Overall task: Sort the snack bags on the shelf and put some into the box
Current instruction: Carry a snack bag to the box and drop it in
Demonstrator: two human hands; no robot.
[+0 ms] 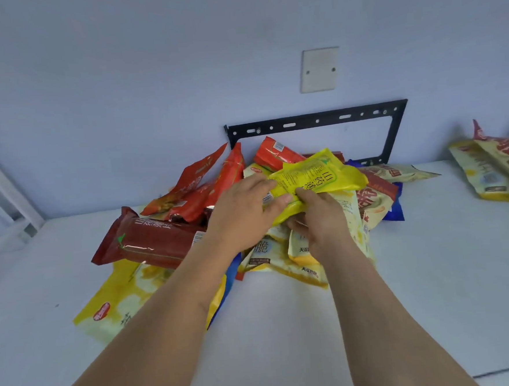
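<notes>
The yellow snack bag (316,185) above the dark red bag (148,242) reads 山药薄 (its fine print is illegible). Right of the dark red one, a pale bag (308,264) shows 天谊.

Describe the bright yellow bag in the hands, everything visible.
The bright yellow bag is a glossy film pouch with dark vertical Chinese characters, small print and a small green mark near its top. It is sealed, looks puffed and crinkled, and is tilted, its far end raised over the pile of snack bags. The left hand grips its near edge; the right hand pinches it from beneath.
</notes>
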